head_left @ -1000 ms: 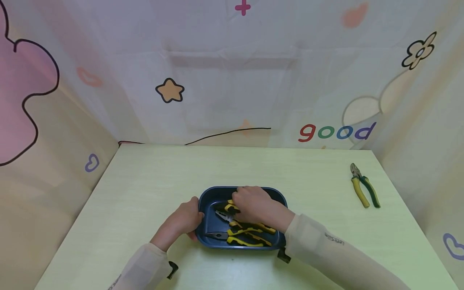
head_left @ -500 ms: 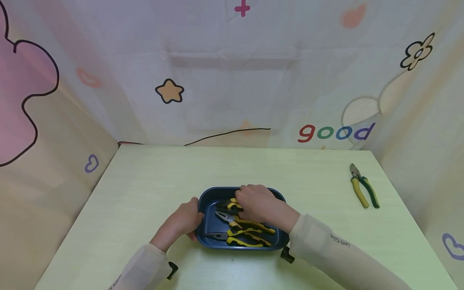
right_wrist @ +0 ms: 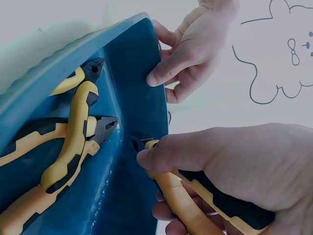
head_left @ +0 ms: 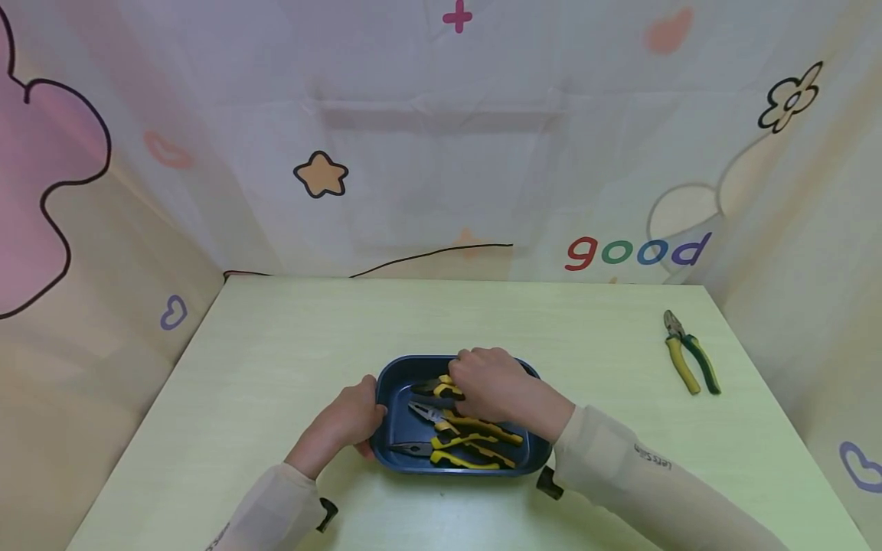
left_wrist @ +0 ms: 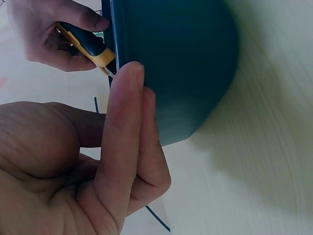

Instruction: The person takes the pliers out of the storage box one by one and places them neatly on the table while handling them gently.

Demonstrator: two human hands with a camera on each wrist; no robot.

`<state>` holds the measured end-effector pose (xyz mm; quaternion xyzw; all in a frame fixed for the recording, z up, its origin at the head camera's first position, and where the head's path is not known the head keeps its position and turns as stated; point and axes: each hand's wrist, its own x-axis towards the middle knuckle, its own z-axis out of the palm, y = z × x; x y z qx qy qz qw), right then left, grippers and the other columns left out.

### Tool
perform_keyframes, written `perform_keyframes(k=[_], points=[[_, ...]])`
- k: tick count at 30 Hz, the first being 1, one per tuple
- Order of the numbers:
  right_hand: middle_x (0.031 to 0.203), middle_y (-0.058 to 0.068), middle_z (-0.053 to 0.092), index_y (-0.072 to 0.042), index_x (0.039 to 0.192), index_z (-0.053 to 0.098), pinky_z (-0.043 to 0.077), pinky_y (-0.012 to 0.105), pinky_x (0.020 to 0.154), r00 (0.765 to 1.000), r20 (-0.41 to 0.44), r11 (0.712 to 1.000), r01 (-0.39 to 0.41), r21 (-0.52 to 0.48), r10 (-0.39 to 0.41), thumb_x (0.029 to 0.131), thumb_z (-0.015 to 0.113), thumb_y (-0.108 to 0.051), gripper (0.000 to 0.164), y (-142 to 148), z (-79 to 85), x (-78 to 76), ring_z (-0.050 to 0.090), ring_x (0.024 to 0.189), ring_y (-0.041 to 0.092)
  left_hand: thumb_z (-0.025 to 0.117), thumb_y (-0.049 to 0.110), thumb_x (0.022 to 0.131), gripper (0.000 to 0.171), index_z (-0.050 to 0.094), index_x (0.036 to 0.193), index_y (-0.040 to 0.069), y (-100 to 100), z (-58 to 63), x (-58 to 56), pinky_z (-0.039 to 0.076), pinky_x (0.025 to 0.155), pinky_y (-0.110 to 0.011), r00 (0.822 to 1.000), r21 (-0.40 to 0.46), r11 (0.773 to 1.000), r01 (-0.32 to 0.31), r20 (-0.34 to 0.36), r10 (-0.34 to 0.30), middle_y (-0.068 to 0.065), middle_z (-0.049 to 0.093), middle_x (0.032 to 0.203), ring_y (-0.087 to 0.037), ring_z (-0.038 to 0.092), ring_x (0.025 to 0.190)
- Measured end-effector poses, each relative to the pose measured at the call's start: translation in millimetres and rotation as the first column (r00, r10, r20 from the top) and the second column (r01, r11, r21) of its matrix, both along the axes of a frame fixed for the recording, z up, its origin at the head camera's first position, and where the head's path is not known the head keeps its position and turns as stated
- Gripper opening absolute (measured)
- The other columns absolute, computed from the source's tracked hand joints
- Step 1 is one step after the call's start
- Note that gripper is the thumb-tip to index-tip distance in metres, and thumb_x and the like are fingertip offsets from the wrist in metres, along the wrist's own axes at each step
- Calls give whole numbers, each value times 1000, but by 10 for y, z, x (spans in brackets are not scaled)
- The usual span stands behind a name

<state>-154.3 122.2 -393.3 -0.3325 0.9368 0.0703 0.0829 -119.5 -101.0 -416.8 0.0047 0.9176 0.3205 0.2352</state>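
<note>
- A pale, creased cloth backdrop (head_left: 441, 191), printed with hearts, a star and the word "good", rises behind the bench.
- The pale yellow-green bench (head_left: 276, 344) has a faint grain.
- A deep, dark blue rectangular tray (left_wrist: 181, 63) with rounded corners and smooth walls sits on it.
- The right hand (head_left: 492, 383) is over the tray's far side; its grip clasps a pair of yellow-and-black-handled pliers (right_wrist: 181, 193), fingers curled round the handles, dark metal jaws toward the tray's left end.
- The left hand (head_left: 351, 413) pinches that end, thumb over the rim, fingers against the outer wall.
- Silver-jawed pliers (head_left: 475, 424) lie in the tray near the right hand; dark long-nose pliers (head_left: 422, 449) lie nearer the front, their handles also yellow and black.
- Pliers with one yellow and one green handle (head_left: 677, 332) lie well apart on the bench's right side.
</note>
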Motion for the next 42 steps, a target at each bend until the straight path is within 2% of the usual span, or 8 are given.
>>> perform_keyframes(k=[20,42], points=[[78,0,59,-12,85,66,49,31,59,1000,-22,1000,-18,2,18,87,84,-39,32,39,41,13,55,66,15,52,5,107,27,44,127,-10,1,14,4,58,76,-39,1000,-1,1000,4,0,-4,-19,60,83,-24,69,49],[77,-1,57,-12,86,67,49,31,58,1000,-15,1000,-8,0,8,88,83,-39,32,71,115,6,54,65,15,53,6,106,30,44,129,-11,-1,-4,5,58,78,-40,1000,-13,1000,7,-9,-7,-19,61,84,-23,68,48]])
